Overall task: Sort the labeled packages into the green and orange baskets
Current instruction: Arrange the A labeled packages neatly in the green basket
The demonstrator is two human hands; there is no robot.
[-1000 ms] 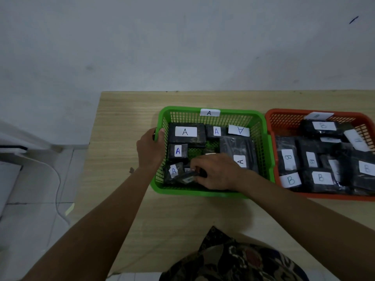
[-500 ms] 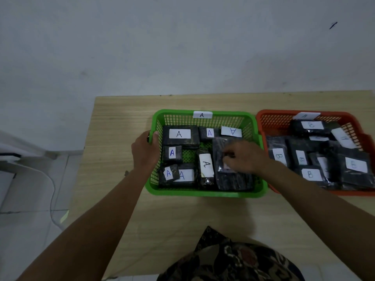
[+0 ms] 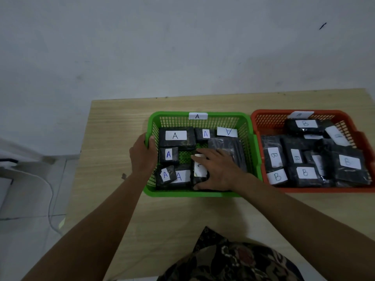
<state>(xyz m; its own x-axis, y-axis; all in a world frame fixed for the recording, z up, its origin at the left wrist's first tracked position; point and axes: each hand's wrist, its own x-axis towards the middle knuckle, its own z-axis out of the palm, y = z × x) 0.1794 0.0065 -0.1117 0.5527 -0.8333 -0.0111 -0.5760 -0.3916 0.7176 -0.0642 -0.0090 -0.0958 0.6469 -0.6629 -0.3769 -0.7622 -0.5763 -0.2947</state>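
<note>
The green basket (image 3: 194,194), tagged A, holds several black packages with white A labels. My left hand (image 3: 142,155) grips the basket's left rim. Inside the basket, my right hand (image 3: 220,171) lies over a narrow A package (image 3: 199,171), with the thumb at its near end and the fingers over its far end. A larger black package (image 3: 229,144) lies partly under my right wrist and hand. To the right, touching the green basket, the orange basket (image 3: 269,114) is full of black packages with B labels (image 3: 304,173).
Both baskets stand on a light wooden table (image 3: 113,138) set against a grey wall. The table's left edge drops to a tiled floor with a white cable (image 3: 49,199). My patterned clothing (image 3: 233,260) is at the near edge.
My right hand moved left from the larger package to the narrow A package and now holds it. My left hand stayed on the green basket's rim.
</note>
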